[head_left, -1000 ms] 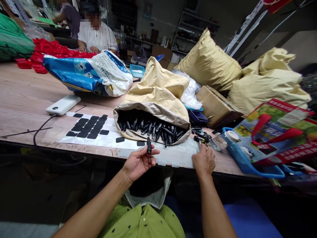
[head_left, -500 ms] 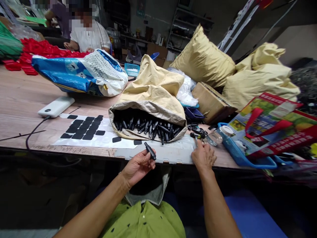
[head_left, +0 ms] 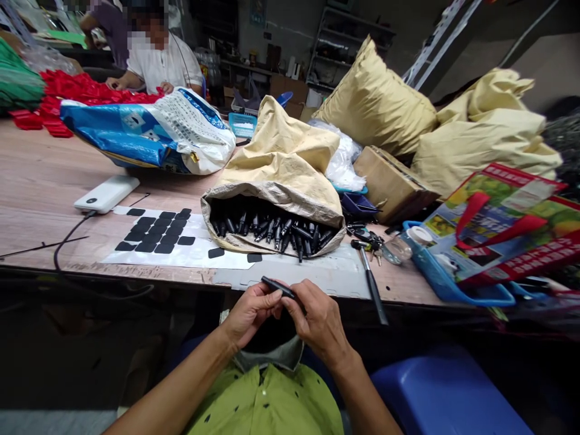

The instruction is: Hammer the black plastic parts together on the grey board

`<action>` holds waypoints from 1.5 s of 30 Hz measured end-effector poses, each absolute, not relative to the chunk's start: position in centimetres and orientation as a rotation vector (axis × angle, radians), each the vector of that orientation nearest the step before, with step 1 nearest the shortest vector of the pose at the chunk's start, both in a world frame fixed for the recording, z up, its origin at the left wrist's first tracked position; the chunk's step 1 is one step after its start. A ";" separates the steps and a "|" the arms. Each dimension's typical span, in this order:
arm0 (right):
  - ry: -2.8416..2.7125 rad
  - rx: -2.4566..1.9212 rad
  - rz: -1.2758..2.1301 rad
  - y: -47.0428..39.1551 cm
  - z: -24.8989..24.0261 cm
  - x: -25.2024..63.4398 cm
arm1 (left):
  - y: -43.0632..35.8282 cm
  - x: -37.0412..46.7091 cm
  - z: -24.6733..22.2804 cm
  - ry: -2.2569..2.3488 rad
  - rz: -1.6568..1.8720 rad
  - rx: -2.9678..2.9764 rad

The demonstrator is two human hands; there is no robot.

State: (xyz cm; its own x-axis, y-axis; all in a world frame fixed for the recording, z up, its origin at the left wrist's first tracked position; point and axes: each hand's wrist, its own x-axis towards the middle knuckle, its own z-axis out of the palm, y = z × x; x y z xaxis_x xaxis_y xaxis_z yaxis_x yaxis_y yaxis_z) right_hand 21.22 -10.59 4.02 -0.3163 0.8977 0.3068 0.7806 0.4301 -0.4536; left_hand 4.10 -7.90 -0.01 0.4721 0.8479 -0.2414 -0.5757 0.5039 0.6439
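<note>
A short black pen-like tube [head_left: 276, 286] is held in front of the table edge, above my lap. My left hand [head_left: 254, 311] pinches it between thumb and fingers. Its right end lies in the closed fingertips of my right hand [head_left: 319, 320], which hide that end. Just beyond my hands, an open cloth sack [head_left: 281, 163] lies on its side with many similar black tubes [head_left: 276, 229] in its mouth. Off to the right, a hammer [head_left: 372, 284] with a dark handle rests on the table, its grip reaching past the edge.
Black stickers [head_left: 156, 232] lie on a white sheet at left, near a white power bank [head_left: 106, 193] with a cable. Keys [head_left: 376, 246], a clear jar [head_left: 397, 249] and a blue basket [head_left: 435, 278] are at right. A blue-white bag [head_left: 149, 130] and a person [head_left: 165, 60] are farther back.
My right hand has let go of the hammer and moved left to the black tube. The tube has tipped flatter and is now held by both hands, slightly lower.
</note>
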 end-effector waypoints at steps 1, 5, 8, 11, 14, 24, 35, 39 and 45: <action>-2.201 -1.393 0.290 -10.5 3.9 21.5 | -7.9 4.0 -0.1 0.596 0.926 0.526; -2.243 -1.355 0.307 -10.6 4.2 22.2 | -8.0 3.5 -0.1 0.655 0.984 0.586; -2.324 -1.344 0.380 -11.4 4.9 22.1 | -8.2 2.9 0.1 0.674 0.938 0.693; -2.439 -1.313 0.410 -12.3 5.7 21.8 | -8.5 1.8 0.5 0.698 0.829 0.822; -2.538 -1.291 0.394 -13.1 6.0 21.6 | -8.8 0.4 1.1 0.757 0.680 1.113; -2.667 -1.372 0.484 -15.1 3.9 21.4 | -12.8 0.6 1.6 1.013 0.339 2.184; -2.484 -1.440 0.450 -16.3 0.8 19.4 | -14.9 1.9 -1.3 1.278 0.712 2.127; -2.450 -1.313 0.456 -16.0 -0.1 19.6 | -14.8 2.0 -1.5 1.290 0.713 2.087; -2.443 -1.455 0.542 -15.3 -0.2 20.0 | -13.9 1.9 -1.7 1.331 0.440 1.974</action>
State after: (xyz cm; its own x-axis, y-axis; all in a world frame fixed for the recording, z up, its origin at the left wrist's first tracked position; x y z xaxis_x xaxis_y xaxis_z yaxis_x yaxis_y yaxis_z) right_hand 19.95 -15.29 -0.25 -0.4721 0.8813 0.0213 0.7897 0.4336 -0.4340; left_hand 1.94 -13.88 -1.73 0.4124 0.9052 -0.1029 0.6652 -0.2220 0.7128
